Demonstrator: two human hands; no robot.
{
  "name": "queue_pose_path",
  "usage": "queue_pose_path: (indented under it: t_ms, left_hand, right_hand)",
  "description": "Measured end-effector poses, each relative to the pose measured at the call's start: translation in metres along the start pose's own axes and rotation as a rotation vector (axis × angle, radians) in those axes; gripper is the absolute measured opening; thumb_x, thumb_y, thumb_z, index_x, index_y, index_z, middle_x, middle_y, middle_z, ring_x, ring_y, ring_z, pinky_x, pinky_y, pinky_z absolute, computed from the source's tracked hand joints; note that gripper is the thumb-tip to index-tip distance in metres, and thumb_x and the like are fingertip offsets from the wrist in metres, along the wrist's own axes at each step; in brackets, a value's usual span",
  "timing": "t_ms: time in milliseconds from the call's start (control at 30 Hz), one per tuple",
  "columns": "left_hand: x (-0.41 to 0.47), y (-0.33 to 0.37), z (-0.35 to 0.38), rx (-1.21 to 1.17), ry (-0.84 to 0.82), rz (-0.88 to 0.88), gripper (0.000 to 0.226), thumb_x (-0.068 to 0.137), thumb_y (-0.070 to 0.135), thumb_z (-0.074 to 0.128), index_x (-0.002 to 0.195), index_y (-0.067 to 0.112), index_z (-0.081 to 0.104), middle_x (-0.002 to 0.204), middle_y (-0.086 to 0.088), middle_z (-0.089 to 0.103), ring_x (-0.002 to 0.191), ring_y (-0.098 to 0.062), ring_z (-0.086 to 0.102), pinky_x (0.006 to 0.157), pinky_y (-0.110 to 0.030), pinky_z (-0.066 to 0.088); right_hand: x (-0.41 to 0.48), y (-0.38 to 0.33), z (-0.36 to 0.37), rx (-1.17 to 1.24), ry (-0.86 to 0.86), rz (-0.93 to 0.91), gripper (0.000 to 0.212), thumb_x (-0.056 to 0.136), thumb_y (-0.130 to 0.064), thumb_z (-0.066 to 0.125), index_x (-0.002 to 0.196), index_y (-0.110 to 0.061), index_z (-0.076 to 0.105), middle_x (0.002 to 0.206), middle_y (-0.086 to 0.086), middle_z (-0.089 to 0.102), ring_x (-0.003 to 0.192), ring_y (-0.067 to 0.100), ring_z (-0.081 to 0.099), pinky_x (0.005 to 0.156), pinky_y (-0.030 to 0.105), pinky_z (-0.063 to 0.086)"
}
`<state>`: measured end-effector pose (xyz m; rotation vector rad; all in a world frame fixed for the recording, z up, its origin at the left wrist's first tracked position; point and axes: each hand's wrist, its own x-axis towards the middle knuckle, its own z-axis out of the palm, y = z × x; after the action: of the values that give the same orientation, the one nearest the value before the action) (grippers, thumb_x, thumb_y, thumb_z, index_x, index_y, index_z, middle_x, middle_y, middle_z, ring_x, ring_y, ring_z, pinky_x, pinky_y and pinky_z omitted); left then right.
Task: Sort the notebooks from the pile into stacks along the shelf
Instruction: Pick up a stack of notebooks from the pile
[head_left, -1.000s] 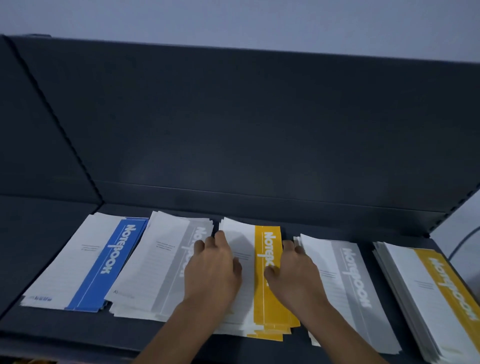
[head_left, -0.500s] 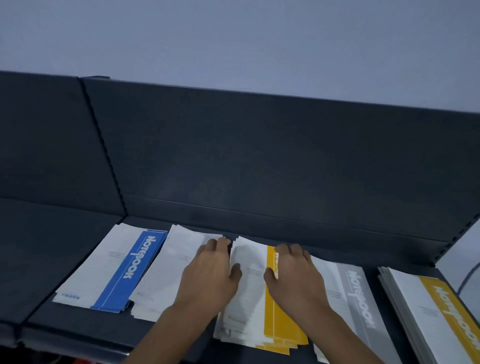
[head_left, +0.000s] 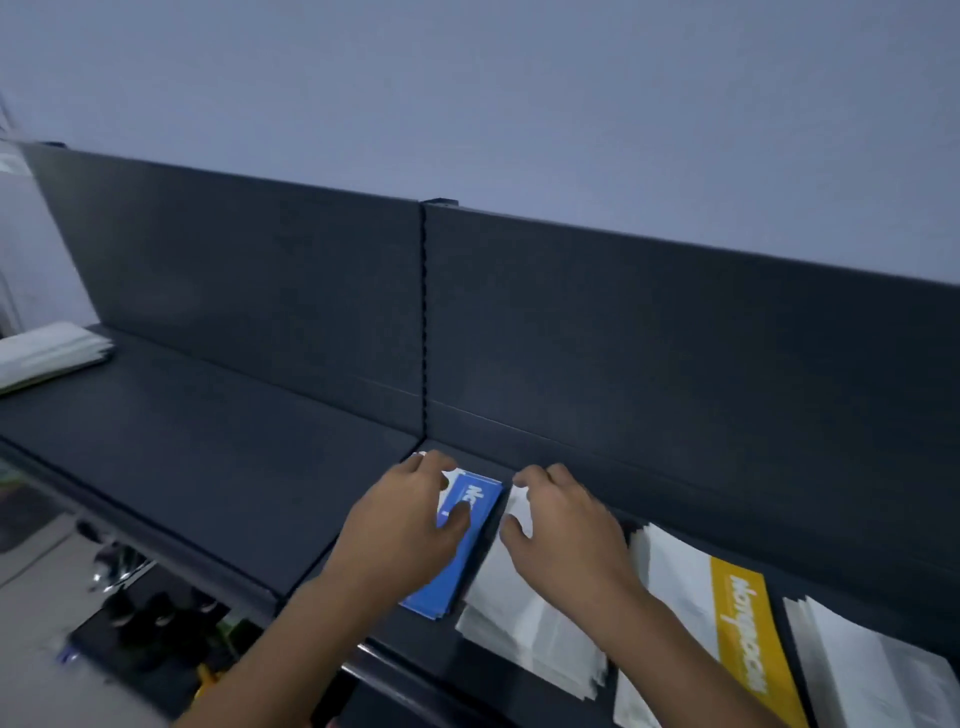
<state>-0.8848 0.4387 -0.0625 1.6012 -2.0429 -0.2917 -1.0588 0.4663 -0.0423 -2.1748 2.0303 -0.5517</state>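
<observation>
Step in hand, by judgement: squaring two neighbouring stacks near the middle of the shelf (head_left: 208, 457).

Position of left hand (head_left: 410, 525): palm down on blue stack (head_left: 478, 499), thumb on the blue band, fingertips at the far edge. Position of right hand (head_left: 566, 525): palm down on white stack (head_left: 524, 618) just beside, fingertips at its far edge, thumb near its left edge. Both hands apart, one per stack, resting flat and lifting nothing.

Procedure:
1. Press lightly; avoid fanning the thin covers.
2. Slide each stack evenly toward back panel (head_left: 675, 364), keeping long edges parallel.
3. Preserve the dark strip of shelf between blue stack and white stack, and likewise toward yellow-banded stack (head_left: 737, 623) on the right.
4. Tap near ends flush, noting the splayed lower corners of white stack.
5. Release only once square; then go to unsorted pile (head_left: 47, 353), well apart at the far left end.

Limits of view:
- Title on blue stack covered by the thumb beyond its first letters.
- Band colour of white stack hidden under right hand and forearm; print smeared by blur.
- Cannot tell whether fingertips hook over the far edges or merely rest there.
- Near end of yellow-banded stack and most of rightmost stack (head_left: 872, 675) cut off by the frame.
- Pile covers too distant to sort by colour.
- Objects below the shelf blurred beyond naming.
</observation>
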Motion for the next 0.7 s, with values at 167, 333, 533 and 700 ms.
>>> queue_pose_path:
  t_ms: [167, 333, 533, 700]
  left_hand:
    - [0.018, -0.080, -0.049, 0.026, 0.028, -0.026, 0.031, 0.089, 0.044, 0.058, 0.113, 0.026, 0.053, 0.104, 0.010, 0.059, 0.093, -0.013, 0.060, 0.079, -0.038, 0.055]
    - [0.034, -0.171, -0.094, 0.054, 0.050, -0.027, 0.042, 0.088, 0.044, 0.061, 0.123, 0.021, 0.056, 0.110, 0.006, 0.061, 0.098, -0.018, 0.062, 0.083, -0.041, 0.056]
    - [0.042, -0.264, -0.135, 0.076, 0.044, -0.083, 0.043, 0.089, 0.044, 0.060, 0.125, 0.021, 0.056, 0.110, 0.005, 0.062, 0.099, -0.019, 0.062, 0.084, -0.042, 0.056]
    - [0.048, -0.323, -0.161, 0.087, 0.071, -0.136, 0.042, 0.088, 0.043, 0.061, 0.124, 0.021, 0.056, 0.108, 0.006, 0.063, 0.096, -0.018, 0.063, 0.084, -0.042, 0.056]
  right_hand:
    - [0.045, -0.084, 0.028, 0.013, -0.027, -0.039, 0.034, 0.098, -0.035, 0.053, 0.129, -0.023, 0.054, 0.126, -0.003, 0.055, 0.109, 0.022, 0.061, 0.088, 0.037, 0.052]
    - [0.087, -0.173, 0.065, 0.019, -0.045, -0.100, 0.040, 0.097, -0.039, 0.056, 0.133, -0.022, 0.053, 0.128, 0.001, 0.057, 0.111, 0.027, 0.061, 0.086, 0.040, 0.053]
    - [0.124, -0.254, 0.109, 0.021, -0.094, -0.128, 0.040, 0.097, -0.038, 0.056, 0.134, -0.023, 0.053, 0.130, -0.001, 0.057, 0.112, 0.028, 0.060, 0.086, 0.040, 0.052]
    - [0.159, -0.310, 0.137, -0.003, -0.122, -0.197, 0.038, 0.096, -0.037, 0.057, 0.131, -0.021, 0.054, 0.127, 0.001, 0.058, 0.111, 0.028, 0.061, 0.089, 0.043, 0.053]
